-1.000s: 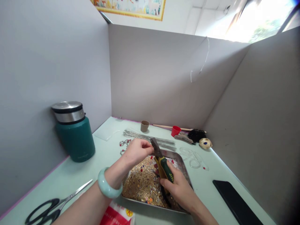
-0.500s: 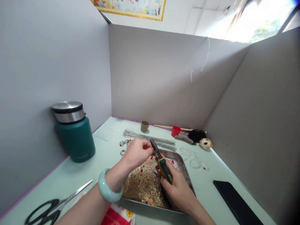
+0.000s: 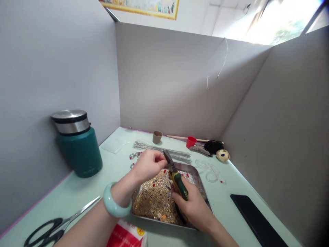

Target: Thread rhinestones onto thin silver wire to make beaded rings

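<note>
A metal tray (image 3: 199, 183) heaped with small gold beads (image 3: 151, 200) and a few red and blue ones lies in front of me. My right hand (image 3: 194, 206) is closed round the green and yellow handles of a pair of pliers (image 3: 177, 178), whose dark jaws point up and left. My left hand (image 3: 149, 165), with a pale jade bangle (image 3: 113, 206) on the wrist, is pinched shut just beside the jaws on something too small to make out. Both hands hover over the tray's far half.
A green flask with a steel lid (image 3: 75, 142) stands at the left wall. Black-handled scissors (image 3: 51, 230) lie near left. A bundle of thin wires (image 3: 164, 152), a brown cup (image 3: 157, 137), a red cup (image 3: 191, 141), clear rings (image 3: 209, 169) and a black phone (image 3: 257, 219) lie around the tray.
The view has shifted slightly, and my right hand with the pliers has edged a little toward my left hand. My left hand keeps its pinch by the jaws.
</note>
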`<state>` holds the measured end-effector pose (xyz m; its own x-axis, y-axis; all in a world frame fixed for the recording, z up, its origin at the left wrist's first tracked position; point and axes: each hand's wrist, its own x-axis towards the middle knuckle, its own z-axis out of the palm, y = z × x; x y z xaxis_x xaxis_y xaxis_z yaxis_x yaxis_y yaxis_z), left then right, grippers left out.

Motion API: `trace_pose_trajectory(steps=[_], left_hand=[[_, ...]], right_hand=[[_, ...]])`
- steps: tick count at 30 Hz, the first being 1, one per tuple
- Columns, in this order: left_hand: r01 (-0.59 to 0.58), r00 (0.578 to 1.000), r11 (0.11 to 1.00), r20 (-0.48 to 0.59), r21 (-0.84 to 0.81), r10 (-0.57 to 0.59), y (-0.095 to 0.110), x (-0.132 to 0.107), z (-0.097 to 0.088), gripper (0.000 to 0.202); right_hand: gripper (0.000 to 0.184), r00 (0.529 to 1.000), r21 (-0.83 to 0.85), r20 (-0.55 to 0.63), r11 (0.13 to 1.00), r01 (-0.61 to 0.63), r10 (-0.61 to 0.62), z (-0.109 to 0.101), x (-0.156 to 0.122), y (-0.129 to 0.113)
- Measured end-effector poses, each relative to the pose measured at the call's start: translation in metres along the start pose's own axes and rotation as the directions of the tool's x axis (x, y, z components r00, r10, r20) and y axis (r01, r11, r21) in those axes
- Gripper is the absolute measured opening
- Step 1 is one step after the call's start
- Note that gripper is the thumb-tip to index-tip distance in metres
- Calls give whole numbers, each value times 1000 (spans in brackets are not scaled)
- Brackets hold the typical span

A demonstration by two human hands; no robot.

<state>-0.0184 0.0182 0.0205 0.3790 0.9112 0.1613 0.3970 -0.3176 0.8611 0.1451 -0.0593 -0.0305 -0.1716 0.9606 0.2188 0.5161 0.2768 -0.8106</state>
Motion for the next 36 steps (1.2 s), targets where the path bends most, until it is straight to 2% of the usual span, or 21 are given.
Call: trace_pose_trajectory(steps=[2, 4, 8, 10, 12, 15, 17, 19, 20, 22, 24, 26, 28, 30, 33, 35, 36], left_hand=[[-7, 998, 991, 62, -134, 15, -3, 3, -2, 13], [4, 998, 993, 61, -118, 3, -5, 3, -2, 13], [56, 994, 971, -102, 233, -33, -5, 0, 1, 14], [60, 989, 948, -144, 311, -15, -4, -1, 2, 14], [44, 994, 971, -108, 235, -19, -3, 0, 2, 13], [45, 996, 995, 79, -86, -38, -3, 2, -1, 12], [89, 980, 963, 196, -253, -39, -3, 3, -5, 14], [109, 974, 957, 221, -270, -48, -2, 2, -6, 14], [106, 980, 971, 190, -216, -65, -2, 1, -6, 13], [86, 995, 996, 57, -7, -85, -1, -1, -3, 13], [84, 993, 971, -97, 223, -64, -1, -2, 1, 15], [79, 984, 945, -175, 319, -23, -1, -2, 5, 16], [64, 990, 973, -137, 222, -34, -1, 0, 5, 14], [61, 998, 998, -24, -8, -62, -1, 1, 3, 12], [104, 988, 952, 142, -286, -66, 0, 1, -1, 15], [107, 985, 950, 159, -295, -62, 2, 0, -2, 16], [91, 991, 967, 120, -237, -64, 2, -1, -2, 14]], right_hand=[[8, 999, 34, 50, 999, -10, 8, -3, 0, 0], [11, 999, 18, 48, 1000, 7, -8, -4, 2, 1], [39, 995, -113, -63, 991, 71, -79, 3, 6, 6], [47, 991, -142, -95, 987, 78, -92, 5, 7, 7], [36, 995, -111, -72, 992, 64, -73, 3, 5, 6], [10, 998, 20, 55, 1000, -8, 7, -6, 1, 3], [5, 994, 86, 108, 996, -33, 23, -11, -1, 1], [7, 996, 67, 94, 998, -10, 3, -12, 0, 0], [12, 998, 30, 63, 999, 16, -18, -10, 0, 1], [31, 997, -60, -20, 996, 70, -71, -4, 3, 2], [49, 990, -135, -95, 987, 88, -101, 3, 5, 5], [55, 987, -158, -128, 984, 78, -99, 6, 6, 6], [45, 991, -117, -111, 992, 56, -69, 4, 5, 5], [27, 999, -27, -44, 999, 18, -19, -1, 2, 2], [6, 994, 111, 98, 992, -59, 49, -8, -1, -2], [5, 993, 111, 105, 992, -61, 49, -9, -1, -3], [10, 997, 77, 67, 996, -36, 31, -9, 0, -2]])
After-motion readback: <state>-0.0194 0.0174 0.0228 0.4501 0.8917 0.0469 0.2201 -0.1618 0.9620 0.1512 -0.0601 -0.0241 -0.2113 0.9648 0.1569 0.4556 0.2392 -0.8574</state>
